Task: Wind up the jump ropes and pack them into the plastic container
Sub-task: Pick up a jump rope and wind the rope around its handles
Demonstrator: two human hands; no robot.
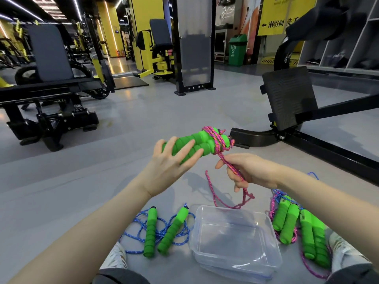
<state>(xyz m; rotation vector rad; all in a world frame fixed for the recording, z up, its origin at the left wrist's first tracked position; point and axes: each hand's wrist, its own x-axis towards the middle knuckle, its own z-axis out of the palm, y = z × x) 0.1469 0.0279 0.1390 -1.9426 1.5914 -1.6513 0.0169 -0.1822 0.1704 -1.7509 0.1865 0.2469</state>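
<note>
On the floor at near left, a blue jump rope [150, 232] lies loose, not yet wound, so it could tangle once lifted.

The left grip [171, 160] holds up a pair of green handles [196, 143]. Its fingers lie spread and straight across them, and the thumb is hidden. That looks like a light hold, and a firm tug on the cord could roll the handles apart or pull them free.

The pink rope [219, 140] is wrapped around the far ends of the handles, close to the tips. I judge the coils could slip off there if tension drops.

The right grip [249, 171] has its fingers curled round the pink rope just below the coils. The slack tail hangs to the floor by the far rim of the clear container [235, 234], where it could snag or knot.

The container sits near centre with nothing in it. Just to its right lie more green-handled ropes [291, 226], which could catch the trailing tail.
</note>
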